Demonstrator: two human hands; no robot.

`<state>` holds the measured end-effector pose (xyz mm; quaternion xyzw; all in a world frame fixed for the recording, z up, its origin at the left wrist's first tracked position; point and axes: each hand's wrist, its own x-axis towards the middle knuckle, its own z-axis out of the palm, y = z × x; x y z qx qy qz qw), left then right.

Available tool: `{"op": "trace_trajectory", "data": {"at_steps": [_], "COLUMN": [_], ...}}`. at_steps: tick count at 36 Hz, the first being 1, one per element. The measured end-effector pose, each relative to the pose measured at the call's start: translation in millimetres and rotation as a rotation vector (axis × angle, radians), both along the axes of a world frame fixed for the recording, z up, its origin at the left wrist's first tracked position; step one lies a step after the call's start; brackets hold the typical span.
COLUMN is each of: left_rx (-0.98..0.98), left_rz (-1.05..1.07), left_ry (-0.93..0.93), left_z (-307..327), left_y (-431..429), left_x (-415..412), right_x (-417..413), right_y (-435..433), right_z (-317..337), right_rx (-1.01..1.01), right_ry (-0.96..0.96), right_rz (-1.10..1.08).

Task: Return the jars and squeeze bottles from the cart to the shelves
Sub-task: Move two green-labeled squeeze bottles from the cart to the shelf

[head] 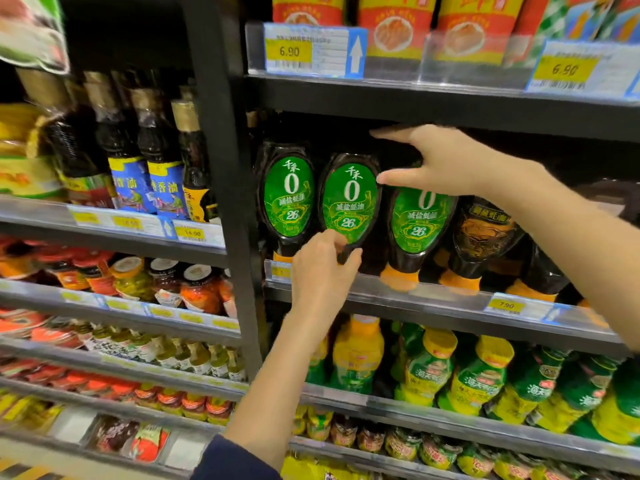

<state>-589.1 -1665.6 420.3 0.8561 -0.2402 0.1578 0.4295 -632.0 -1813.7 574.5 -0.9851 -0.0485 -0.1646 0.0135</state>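
Note:
Dark squeeze bottles with green oval labels stand cap-down in a row on the middle shelf (446,296). My left hand (322,271) grips the narrow lower end of the second bottle (349,199), which tilts slightly between the first bottle (289,199) and the third (420,220). My right hand (446,161) is spread open over the top of the third bottle, its thumb touching the edge of the second bottle's label. The orange cap of the held bottle is hidden behind my left hand. The cart is out of view.
Further right on the same shelf stand dark bottles with a gold label (485,233). Yellow-capped green bottles (429,368) fill the shelf below. A black upright post (225,168) splits off the left bay, with sesame oil bottles (166,168) and jars (197,285).

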Motion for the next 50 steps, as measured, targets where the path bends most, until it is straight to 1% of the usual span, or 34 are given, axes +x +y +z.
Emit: {"op": "trace_trajectory", "data": {"at_steps": [5,9,11,16,22,33,42,50], "left_rx": [0.1,0.321,0.375,0.347,0.352,0.342,0.354,0.358], "left_rz": [0.012,0.063,0.075,0.078,0.14,0.066,0.078,0.104], "left_ry": [0.069,0.068,0.071,0.172,0.153,0.183,0.164,0.138], "left_z": [-4.0,-6.0,-3.4,0.4,-4.1,-1.1,-1.3,-0.8], "left_y": [15.6,15.1,12.4,-1.0,-11.5,-10.6,-10.5,-10.5], "left_x": [7.6,14.0,14.0,14.4,19.5,26.0,24.1,21.4], "right_x": [21.9,31.4,33.7,35.6,35.7,38.3,39.0,37.7], "right_y": [14.1,18.1,17.1,11.2,6.2,2.3,-1.1,-2.4], "right_z": [-1.0,-4.9,-3.8,0.8,1.6,0.8,-1.3,0.3], "right_rx": [0.037,0.064,0.093,0.135,0.166,0.236,0.293,0.283], "right_ry": [0.062,0.085,0.083,0.133,0.161,0.161,0.135,0.136], "right_rz": [-0.044,-0.083,-0.094,-0.123,-0.12,-0.133,-0.103,-0.088]}}
